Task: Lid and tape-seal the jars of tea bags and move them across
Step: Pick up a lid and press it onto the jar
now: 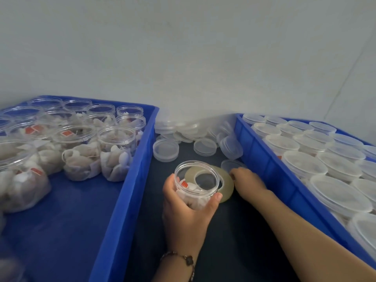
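A clear, round, lidless plastic jar, half filled with white tea bags bearing red tags, is gripped by the curled fingers of the left hand over the dark table, between two blue plastic crates. A translucent roll of tape lies just behind it. One clear lid is touched by the right hand; whether it is pinched cannot be told.

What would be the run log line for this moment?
left hand: grips open jar | right hand: at loose lid | tape roll: on table
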